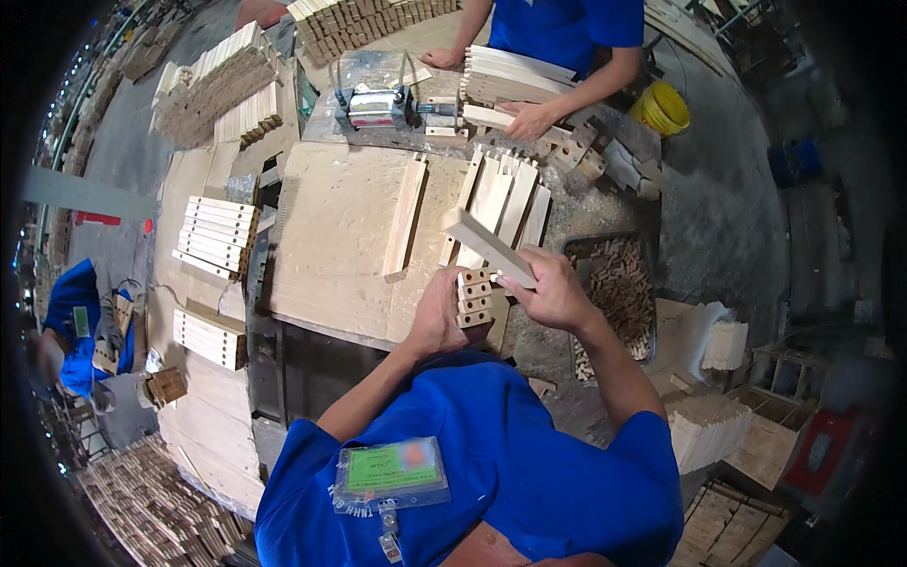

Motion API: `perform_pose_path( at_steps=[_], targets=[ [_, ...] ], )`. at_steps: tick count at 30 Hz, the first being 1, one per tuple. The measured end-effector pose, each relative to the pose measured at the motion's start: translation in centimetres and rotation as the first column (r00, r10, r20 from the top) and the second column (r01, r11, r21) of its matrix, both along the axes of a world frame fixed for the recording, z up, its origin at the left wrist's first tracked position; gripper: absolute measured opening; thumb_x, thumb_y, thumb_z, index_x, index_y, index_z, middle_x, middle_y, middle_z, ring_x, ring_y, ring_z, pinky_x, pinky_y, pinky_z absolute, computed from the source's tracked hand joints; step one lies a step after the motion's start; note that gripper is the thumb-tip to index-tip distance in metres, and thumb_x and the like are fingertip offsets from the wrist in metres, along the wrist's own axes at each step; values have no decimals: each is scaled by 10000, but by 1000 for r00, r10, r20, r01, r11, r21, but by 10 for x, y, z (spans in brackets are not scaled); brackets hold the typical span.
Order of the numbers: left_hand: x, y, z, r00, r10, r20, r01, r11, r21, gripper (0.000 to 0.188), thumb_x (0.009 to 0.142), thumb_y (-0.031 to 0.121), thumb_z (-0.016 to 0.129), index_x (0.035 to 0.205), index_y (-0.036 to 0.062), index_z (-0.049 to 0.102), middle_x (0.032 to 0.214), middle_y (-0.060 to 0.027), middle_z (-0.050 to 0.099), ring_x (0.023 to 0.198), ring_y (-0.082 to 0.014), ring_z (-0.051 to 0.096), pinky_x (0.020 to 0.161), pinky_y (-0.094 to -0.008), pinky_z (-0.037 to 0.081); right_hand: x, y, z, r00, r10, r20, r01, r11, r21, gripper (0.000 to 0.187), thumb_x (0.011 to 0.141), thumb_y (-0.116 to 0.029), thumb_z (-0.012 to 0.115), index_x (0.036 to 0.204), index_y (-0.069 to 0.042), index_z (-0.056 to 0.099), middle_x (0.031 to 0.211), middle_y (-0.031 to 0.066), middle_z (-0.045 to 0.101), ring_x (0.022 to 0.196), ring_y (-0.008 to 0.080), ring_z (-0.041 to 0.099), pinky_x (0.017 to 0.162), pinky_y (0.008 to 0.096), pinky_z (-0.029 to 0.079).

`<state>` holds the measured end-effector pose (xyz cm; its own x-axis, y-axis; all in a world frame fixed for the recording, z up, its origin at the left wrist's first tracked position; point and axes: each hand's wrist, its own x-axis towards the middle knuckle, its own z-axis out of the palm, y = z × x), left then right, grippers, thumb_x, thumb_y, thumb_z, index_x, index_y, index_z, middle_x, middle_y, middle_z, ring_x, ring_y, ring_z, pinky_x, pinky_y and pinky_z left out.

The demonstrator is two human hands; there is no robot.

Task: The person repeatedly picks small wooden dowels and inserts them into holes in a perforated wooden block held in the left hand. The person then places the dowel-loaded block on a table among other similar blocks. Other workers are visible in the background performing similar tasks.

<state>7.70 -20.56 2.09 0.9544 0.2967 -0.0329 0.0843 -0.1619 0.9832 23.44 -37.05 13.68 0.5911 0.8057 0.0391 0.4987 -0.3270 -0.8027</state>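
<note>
My left hand (436,314) is wrapped round a stack of drilled wooden bars (474,299), their ends with dark round holes turned up. Closed on a loose wooden bar (487,246), my right hand (556,291) is just right of the stack, the bar slanting up to the left. A small pale piece, perhaps a dowel, shows by the right fingertips near the top hole. Beyond my hands, several wooden strips with pegged ends (510,203) lie side by side on the bench. One more strip (404,217) lies apart to their left.
A tray of wooden dowels (612,293) stands right of my right hand. Across the bench (331,217), a co-worker's hands rest by curved wooden pieces (515,76) and a clamp-like machine (376,106). Drilled bars (215,236) are stacked at left; a yellow bucket (661,109) is at far right.
</note>
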Motion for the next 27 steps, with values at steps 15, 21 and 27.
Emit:
perform_pose_path(
  at_steps=[15, 21, 27],
  targets=[
    [-4, 11, 19, 996, -51, 74, 28, 958, 286, 858, 698, 312, 952, 1427, 97, 553, 1253, -194, 658, 1157, -432, 641, 1002, -505, 525, 0, 42, 9, 906, 324, 271, -235, 920, -313, 126, 865, 6, 749, 934, 45, 650, 897, 239, 699, 849, 460, 718, 738, 508, 561],
    [-4, 11, 17, 991, -20, 136, -20, 958, 287, 822, 696, 297, 958, 1399, 111, 574, 1201, -175, 656, 1120, -407, 656, 948, -485, 543, -5, 47, 13, 950, 214, 226, -131, 934, -333, 104, 904, -34, 736, 956, 33, 676, 849, 272, 711, 794, 480, 724, 719, 491, 568],
    [-9, 17, 22, 998, -18, 68, -4, 950, 313, 777, 720, 336, 944, 1362, 99, 575, 1118, -176, 631, 1062, -408, 653, 909, -488, 541, 4, 30, 28, 1000, -20, -6, 17, 948, -318, 167, 998, -130, 725, 1077, 15, 748, 822, 136, 761, 739, 224, 761, 614, 369, 557]
  ],
)
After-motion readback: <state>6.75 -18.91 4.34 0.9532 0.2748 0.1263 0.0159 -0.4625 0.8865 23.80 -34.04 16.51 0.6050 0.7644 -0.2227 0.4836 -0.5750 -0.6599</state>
